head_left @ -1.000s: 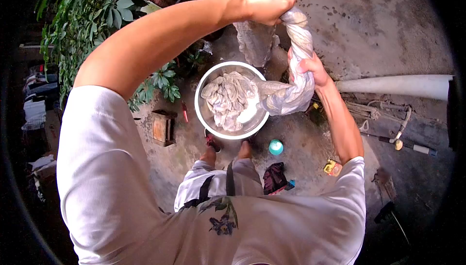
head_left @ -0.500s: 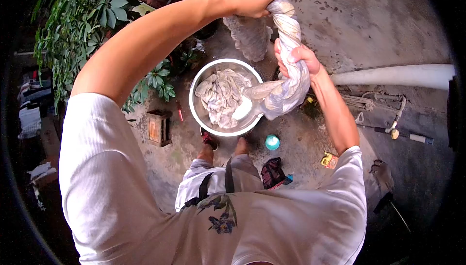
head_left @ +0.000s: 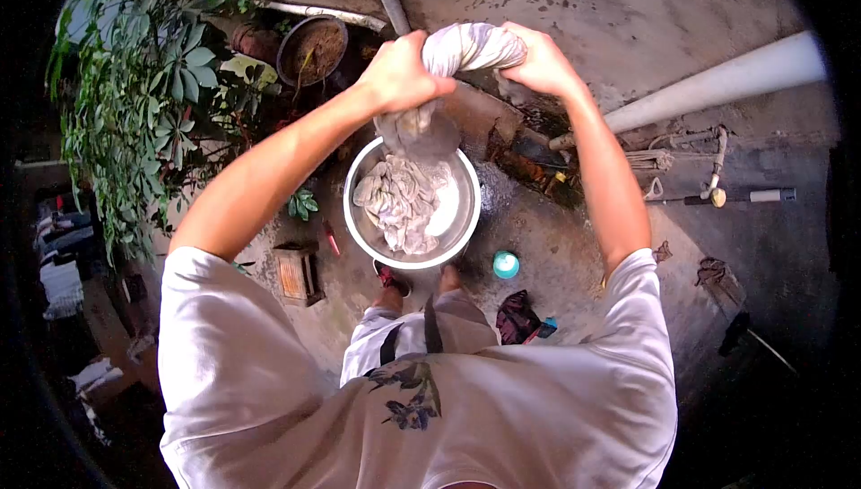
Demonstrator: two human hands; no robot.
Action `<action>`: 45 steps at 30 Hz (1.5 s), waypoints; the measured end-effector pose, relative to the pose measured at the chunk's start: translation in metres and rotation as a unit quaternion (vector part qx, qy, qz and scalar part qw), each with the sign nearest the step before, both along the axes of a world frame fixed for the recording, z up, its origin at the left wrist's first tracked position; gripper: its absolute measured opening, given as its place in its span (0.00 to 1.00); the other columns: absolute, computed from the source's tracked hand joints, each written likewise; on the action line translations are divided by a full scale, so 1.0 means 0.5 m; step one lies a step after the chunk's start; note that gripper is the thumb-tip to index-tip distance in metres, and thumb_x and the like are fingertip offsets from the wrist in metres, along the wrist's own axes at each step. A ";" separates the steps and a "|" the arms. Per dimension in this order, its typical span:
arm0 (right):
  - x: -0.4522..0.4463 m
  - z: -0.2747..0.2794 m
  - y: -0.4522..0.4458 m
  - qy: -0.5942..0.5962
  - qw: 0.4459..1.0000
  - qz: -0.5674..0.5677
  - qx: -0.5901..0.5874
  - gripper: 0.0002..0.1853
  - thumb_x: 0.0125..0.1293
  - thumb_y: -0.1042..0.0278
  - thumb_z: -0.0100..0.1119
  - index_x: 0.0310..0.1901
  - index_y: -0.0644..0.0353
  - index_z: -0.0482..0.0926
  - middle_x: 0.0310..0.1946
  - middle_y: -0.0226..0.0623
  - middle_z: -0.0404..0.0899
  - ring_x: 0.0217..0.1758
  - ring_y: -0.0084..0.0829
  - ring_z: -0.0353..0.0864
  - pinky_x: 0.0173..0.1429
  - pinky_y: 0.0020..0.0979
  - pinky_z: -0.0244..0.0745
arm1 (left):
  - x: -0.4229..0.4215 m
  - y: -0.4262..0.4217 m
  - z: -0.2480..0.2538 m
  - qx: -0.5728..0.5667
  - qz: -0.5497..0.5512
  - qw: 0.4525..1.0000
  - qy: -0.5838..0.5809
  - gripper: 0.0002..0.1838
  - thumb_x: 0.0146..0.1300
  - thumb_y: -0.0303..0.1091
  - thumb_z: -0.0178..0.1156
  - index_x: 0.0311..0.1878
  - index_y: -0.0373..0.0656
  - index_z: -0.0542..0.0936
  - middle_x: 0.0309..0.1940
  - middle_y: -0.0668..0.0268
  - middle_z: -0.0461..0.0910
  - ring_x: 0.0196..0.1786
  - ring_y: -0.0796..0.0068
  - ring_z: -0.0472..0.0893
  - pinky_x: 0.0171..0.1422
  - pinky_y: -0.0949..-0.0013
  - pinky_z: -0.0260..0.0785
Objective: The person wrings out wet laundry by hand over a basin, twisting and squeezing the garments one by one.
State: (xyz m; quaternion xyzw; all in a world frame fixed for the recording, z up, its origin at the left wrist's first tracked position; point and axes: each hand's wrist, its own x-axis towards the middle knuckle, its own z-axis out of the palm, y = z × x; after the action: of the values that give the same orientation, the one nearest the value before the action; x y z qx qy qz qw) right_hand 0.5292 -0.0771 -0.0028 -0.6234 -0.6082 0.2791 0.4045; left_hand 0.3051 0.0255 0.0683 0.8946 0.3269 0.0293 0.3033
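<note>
A twisted length of wet, pale patterned cloth (head_left: 473, 47) arches between my two hands above the basin. My left hand (head_left: 402, 72) is closed around its left end, and loose fabric hangs below that fist toward the basin. At the other end, my right hand (head_left: 541, 63) grips the cloth, with some fabric showing under it. Below, a round metal basin (head_left: 352, 231) stands on the ground by my feet. Inside it lies a crumpled heap of pale wet cloth (head_left: 399, 202), with a bright white patch at its right.
Leafy plants (head_left: 117, 121) and a soil-filled pot (head_left: 314, 45) stand at the left. A thick white pipe (head_left: 726, 86) slants along the right. A turquoise container (head_left: 506, 264), a dark bag (head_left: 517, 317) and a small wooden box (head_left: 298, 276) sit around my feet.
My left hand has come down and left, and my right hand has risen slightly. The twisted cloth has gone from hanging upright to a level arch between them.
</note>
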 end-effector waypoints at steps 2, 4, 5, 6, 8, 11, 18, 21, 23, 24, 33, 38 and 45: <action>-0.011 -0.004 0.008 -0.006 0.997 -0.043 0.058 0.16 0.50 0.73 0.67 0.43 0.59 0.79 0.41 0.33 0.82 0.47 0.28 0.80 0.54 0.29 0.72 | -0.016 -0.005 -0.008 -0.187 0.009 0.982 -0.029 0.41 0.49 0.54 0.69 0.59 0.31 0.72 0.52 0.50 0.79 0.54 0.60 0.79 0.61 0.60 0.70; -0.029 0.006 0.017 -0.047 0.992 -0.044 0.109 0.17 0.49 0.70 0.69 0.43 0.57 0.80 0.43 0.33 0.81 0.50 0.31 0.78 0.58 0.32 0.70 | -0.026 -0.014 0.008 -0.500 0.011 0.859 -0.104 0.47 0.60 0.69 0.55 0.67 0.36 0.65 0.57 0.56 0.76 0.57 0.68 0.77 0.64 0.61 0.68; -0.040 0.015 0.026 -0.089 0.982 -0.041 0.161 0.18 0.48 0.68 0.71 0.42 0.55 0.80 0.46 0.33 0.81 0.54 0.33 0.77 0.61 0.35 0.67 | -0.030 -0.010 0.004 -0.605 0.031 0.788 -0.116 0.53 0.56 0.79 0.43 0.69 0.38 0.64 0.55 0.51 0.76 0.56 0.61 0.78 0.62 0.55 0.71; -0.061 0.029 0.027 -0.121 0.973 -0.039 0.192 0.18 0.47 0.66 0.71 0.42 0.53 0.81 0.50 0.32 0.79 0.58 0.36 0.73 0.65 0.39 0.61 | -0.036 -0.004 0.000 -0.691 -0.002 0.713 -0.118 0.56 0.53 0.83 0.40 0.69 0.40 0.63 0.54 0.47 0.77 0.52 0.54 0.79 0.59 0.50 0.72; -0.110 0.065 0.032 -0.157 0.960 -0.017 0.231 0.20 0.45 0.63 0.71 0.44 0.44 0.82 0.60 0.30 0.72 0.69 0.42 0.60 0.70 0.51 0.47 | -0.036 0.011 -0.027 -0.810 -0.067 0.568 -0.127 0.63 0.44 0.89 0.34 0.70 0.42 0.62 0.48 0.36 0.77 0.40 0.39 0.82 0.51 0.36 0.73; -0.149 0.109 0.024 -0.323 0.920 -0.066 0.211 0.34 0.42 0.59 0.73 0.56 0.42 0.75 0.67 0.37 0.62 0.73 0.44 0.54 0.72 0.55 0.46 | -0.040 -0.008 -0.068 -0.824 0.014 0.528 -0.206 0.63 0.42 0.90 0.31 0.68 0.44 0.64 0.39 0.35 0.79 0.30 0.40 0.82 0.43 0.41 0.75; -0.114 -0.156 -0.173 0.006 0.965 -0.257 0.046 0.46 0.52 0.72 0.69 0.72 0.57 0.53 0.67 0.50 0.61 0.65 0.46 0.69 0.69 0.43 0.65 | -0.138 -0.002 -0.178 -0.794 0.097 0.563 -0.210 0.44 0.65 0.64 0.45 0.60 0.23 0.68 0.21 0.55 0.78 0.20 0.58 0.79 0.35 0.53 0.77; -0.289 -0.357 -0.211 0.157 0.944 -0.290 0.001 0.52 0.52 0.73 0.72 0.74 0.53 0.47 0.70 0.47 0.58 0.68 0.42 0.65 0.65 0.42 0.66 | -0.143 -0.027 -0.157 -0.777 0.157 0.579 -0.194 0.34 0.64 0.62 0.49 0.39 0.32 0.80 0.22 0.54 0.78 0.20 0.57 0.78 0.34 0.53 0.77; -0.375 -0.369 -0.174 0.242 0.923 -0.299 0.016 0.57 0.50 0.69 0.75 0.75 0.57 0.42 0.74 0.51 0.50 0.72 0.46 0.61 0.73 0.43 0.58 | -0.148 -0.040 -0.149 -0.794 0.139 0.566 -0.171 0.34 0.64 0.62 0.49 0.33 0.33 0.81 0.22 0.52 0.79 0.21 0.54 0.79 0.35 0.53 0.77; -0.401 -0.377 -0.138 0.227 0.927 -0.286 0.085 0.65 0.43 0.67 0.79 0.75 0.59 0.37 0.75 0.51 0.46 0.77 0.47 0.50 0.77 0.45 0.48 | -0.151 -0.051 -0.142 -0.804 0.115 0.556 -0.174 0.34 0.64 0.62 0.49 0.32 0.34 0.81 0.23 0.50 0.79 0.22 0.51 0.80 0.35 0.52 0.77; -0.290 -0.314 0.010 0.144 0.836 -0.430 0.308 0.36 0.56 0.58 0.68 0.66 0.52 0.66 0.73 0.48 0.51 0.78 0.50 0.45 0.77 0.50 0.45 | -0.143 -0.133 -0.056 -0.826 0.103 0.547 -0.090 0.34 0.65 0.62 0.48 0.36 0.32 0.79 0.24 0.48 0.78 0.24 0.49 0.78 0.29 0.54 0.74; -0.121 -0.115 -0.077 -0.046 0.965 -0.120 0.226 0.19 0.47 0.76 0.70 0.45 0.61 0.81 0.54 0.41 0.79 0.60 0.37 0.77 0.65 0.35 0.69 | -0.160 -0.090 -0.028 -0.716 0.078 0.694 -0.008 0.23 0.61 0.46 0.61 0.50 0.37 0.74 0.30 0.52 0.80 0.29 0.57 0.81 0.29 0.55 0.77; -0.016 0.057 -0.074 -0.036 0.946 0.222 -0.235 0.16 0.48 0.78 0.65 0.41 0.64 0.80 0.34 0.33 0.84 0.37 0.21 0.77 0.45 0.29 0.74 | -0.137 -0.090 -0.054 -0.569 -0.054 0.817 -0.075 0.59 0.47 0.28 0.66 0.78 0.58 0.37 0.72 0.56 0.54 0.55 0.60 0.75 0.40 0.57 0.81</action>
State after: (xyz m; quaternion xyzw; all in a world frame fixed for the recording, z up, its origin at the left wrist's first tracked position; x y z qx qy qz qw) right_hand 0.5214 -0.1140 0.0255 -0.5596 -0.6626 0.4740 0.1523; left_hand 0.2368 -0.0195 0.0412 0.5733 0.2131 -0.1116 0.7832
